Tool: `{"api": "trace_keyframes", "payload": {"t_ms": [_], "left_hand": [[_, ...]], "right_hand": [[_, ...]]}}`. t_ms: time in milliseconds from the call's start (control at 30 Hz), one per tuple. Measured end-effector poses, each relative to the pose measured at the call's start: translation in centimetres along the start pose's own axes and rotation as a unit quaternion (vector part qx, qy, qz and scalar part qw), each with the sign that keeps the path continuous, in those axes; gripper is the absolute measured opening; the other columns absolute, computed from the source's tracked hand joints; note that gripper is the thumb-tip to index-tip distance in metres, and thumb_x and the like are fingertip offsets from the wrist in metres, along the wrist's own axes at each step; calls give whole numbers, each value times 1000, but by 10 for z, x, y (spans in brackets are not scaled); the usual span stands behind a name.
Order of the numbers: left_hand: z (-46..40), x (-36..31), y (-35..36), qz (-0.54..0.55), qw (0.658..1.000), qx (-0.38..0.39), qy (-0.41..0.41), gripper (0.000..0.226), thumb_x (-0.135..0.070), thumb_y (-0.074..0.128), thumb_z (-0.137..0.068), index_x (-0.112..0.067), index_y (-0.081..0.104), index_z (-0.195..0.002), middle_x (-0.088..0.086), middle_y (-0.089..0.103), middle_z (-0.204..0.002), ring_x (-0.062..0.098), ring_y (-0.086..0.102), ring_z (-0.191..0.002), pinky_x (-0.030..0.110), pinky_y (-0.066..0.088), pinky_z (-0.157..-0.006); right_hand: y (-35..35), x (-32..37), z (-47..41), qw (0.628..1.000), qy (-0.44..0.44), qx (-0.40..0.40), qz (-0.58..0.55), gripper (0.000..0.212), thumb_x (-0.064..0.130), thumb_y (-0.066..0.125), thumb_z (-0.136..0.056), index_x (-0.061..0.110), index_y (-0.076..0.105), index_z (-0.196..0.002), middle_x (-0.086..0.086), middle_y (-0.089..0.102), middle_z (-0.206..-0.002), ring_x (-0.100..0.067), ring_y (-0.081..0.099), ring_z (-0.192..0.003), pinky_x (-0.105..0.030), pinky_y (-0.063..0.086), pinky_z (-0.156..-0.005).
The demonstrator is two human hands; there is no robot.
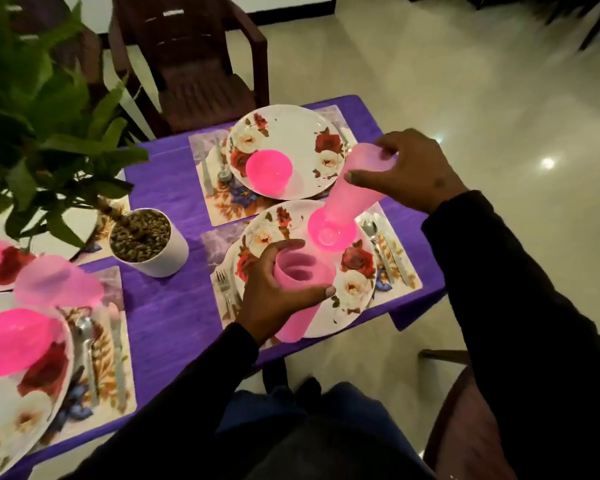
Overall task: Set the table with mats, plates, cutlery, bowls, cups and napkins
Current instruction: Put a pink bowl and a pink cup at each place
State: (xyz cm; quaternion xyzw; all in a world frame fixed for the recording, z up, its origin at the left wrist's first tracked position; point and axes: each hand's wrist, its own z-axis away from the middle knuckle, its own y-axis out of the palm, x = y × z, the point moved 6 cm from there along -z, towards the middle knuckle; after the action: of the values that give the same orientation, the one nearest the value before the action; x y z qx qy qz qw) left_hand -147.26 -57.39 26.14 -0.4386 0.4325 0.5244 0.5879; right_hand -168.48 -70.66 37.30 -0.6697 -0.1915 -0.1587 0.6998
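Cups: translucent pink plastic, tall and tapered. Judged light, stiff enough to hold shape, not fragile, somewhat slick; best taken round the upper wall near the rim with thumb against fingers.

The left hand (274, 289) grips one cup (300, 282) round its upper wall, mouth facing up, over the near side of the near-right plate (355, 292). The right hand (406, 168) pinches a second cup (352, 192) near one end; it hangs tilted, lower end close above the pink bowl (331, 230) on that plate. Contact with the bowl cannot be told.

Count in view on the purple worktop (167, 306):
- cups: three, two held and one blurred at left (58, 282).
- bowls: four, including the far-right one (269, 173), one at near left (14, 341) and a partly cut-off one at the left edge.
- floral plates: four, the far-left one barely visible.
- mats: three seen clearly.
- cutlery lies beside each plate; pieces too blurred to count.
- napkins: none visible.

A potted plant (146, 240) stands mid-worktop.
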Motion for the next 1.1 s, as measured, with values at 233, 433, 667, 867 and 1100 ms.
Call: {"api": "trace_keyframes", "payload": {"t_ms": [233,433,667,867,1100], "left_hand": [[-15,-5,33,-20,1000,7,-6,82,-31,100,-52,-25,61,-124,-8,72,-114,14,70,-103,28,59,-85],[-30,-19,53,-45,998,-37,-1,82,-28,98,-52,-27,59,-124,-12,69,-117,5,67,-105,17,55,-78],[-44,-28,85,-38,996,-76,0,84,-32,97,-52,-23,59,-126,-9,68,-120,7,67,-105,20,55,-85],[-49,-29,100,-32,996,-81,4,85,-28,97,-53,-20,58,-128,-8,68,-120,11,67,-108,25,57,-88],[-52,-36,101,-37,995,-88,14,84,-32,95,-54,-22,58,-129,-11,66,-122,5,65,-108,17,54,-84]], "right_hand": [[22,-55,-44,997,26,12,68,84,54,83,-67,10,52,-132,-16,48,-131,-35,49,-118,-46,45,-100],[54,-81,-75,990,0,89,105,85,49,85,-67,11,50,-135,-17,46,-133,-38,45,-123,-45,41,-103],[82,-102,-91,978,-28,147,148,86,54,84,-65,14,51,-133,-16,45,-130,-39,45,-121,-50,50,-94],[90,-106,-94,978,-34,138,155,81,55,82,-68,14,52,-132,-15,44,-131,-38,42,-121,-49,51,-92],[91,-110,-94,978,-15,142,151,85,60,80,-67,13,49,-131,-15,42,-131,-37,42,-122,-49,49,-92]]}}
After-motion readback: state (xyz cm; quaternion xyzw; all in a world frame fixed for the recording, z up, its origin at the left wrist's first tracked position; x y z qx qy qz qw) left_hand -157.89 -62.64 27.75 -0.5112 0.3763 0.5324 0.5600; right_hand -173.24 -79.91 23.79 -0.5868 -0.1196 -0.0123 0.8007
